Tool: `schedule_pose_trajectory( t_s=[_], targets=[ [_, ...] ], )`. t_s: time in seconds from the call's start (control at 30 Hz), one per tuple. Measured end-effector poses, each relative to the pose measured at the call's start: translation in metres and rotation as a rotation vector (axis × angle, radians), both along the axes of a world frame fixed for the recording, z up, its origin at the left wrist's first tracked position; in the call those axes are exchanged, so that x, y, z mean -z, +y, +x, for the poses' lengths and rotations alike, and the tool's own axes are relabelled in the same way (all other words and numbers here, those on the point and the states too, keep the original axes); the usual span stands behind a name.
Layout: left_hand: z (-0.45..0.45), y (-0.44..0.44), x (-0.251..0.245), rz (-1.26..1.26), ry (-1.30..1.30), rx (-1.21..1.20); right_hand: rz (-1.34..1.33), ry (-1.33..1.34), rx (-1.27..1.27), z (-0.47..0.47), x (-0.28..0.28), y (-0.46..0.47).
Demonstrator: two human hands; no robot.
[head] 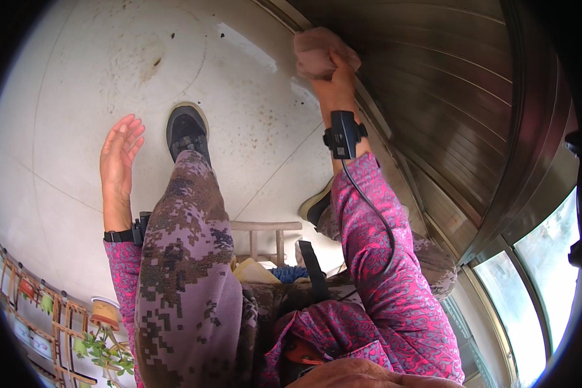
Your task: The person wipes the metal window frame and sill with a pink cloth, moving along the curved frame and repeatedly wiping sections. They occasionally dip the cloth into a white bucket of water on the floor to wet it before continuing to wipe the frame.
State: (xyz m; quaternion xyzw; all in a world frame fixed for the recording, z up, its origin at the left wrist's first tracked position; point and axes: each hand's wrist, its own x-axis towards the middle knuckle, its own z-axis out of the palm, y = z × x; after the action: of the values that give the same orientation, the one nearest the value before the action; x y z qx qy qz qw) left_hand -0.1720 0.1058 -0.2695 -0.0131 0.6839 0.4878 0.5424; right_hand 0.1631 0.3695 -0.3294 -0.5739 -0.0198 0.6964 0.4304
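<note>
My right hand [340,72] is closed around a bunched pink cloth [315,51], which lies against the foot of a dark slatted metal door [441,87]. The fingers are partly hidden by the cloth. My left hand [120,150] hangs over the pale tiled floor [257,160] with its fingers apart and nothing in it, to the left of my dark shoe [188,127]. Both wrists carry black straps with a device; a cable runs from the right one along the patterned pink sleeve.
Behind my legs stand a wooden stool or chair frame [266,226], a yellow cloth [253,272] and a blue fluffy thing [289,274]. A wooden plant rack [56,330] and a potted plant [105,313] are at the lower left. Glass panes [514,296] are at the lower right.
</note>
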Motion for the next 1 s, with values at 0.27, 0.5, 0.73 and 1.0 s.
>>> schedule_pose_trajectory(
  t_s=[0.27, 0.5, 0.73, 1.0],
  targets=[
    [0.004, -0.004, -0.001, 0.007, -0.012, 0.006, 0.510, -0.140, -0.022, 0.025, -0.112, -0.051],
    [0.009, 0.000, 0.002, 0.028, -0.035, 0.033, 0.366, -0.469, -0.269, 0.034, -0.078, -0.071],
    [0.005, -0.002, -0.002, 0.022, -0.019, 0.017, 0.465, -0.542, -0.342, 0.020, -0.037, -0.031],
    [0.005, -0.004, -0.001, 0.032, -0.013, 0.017, 0.475, -0.507, -0.102, 0.005, -0.070, -0.031]
  ],
)
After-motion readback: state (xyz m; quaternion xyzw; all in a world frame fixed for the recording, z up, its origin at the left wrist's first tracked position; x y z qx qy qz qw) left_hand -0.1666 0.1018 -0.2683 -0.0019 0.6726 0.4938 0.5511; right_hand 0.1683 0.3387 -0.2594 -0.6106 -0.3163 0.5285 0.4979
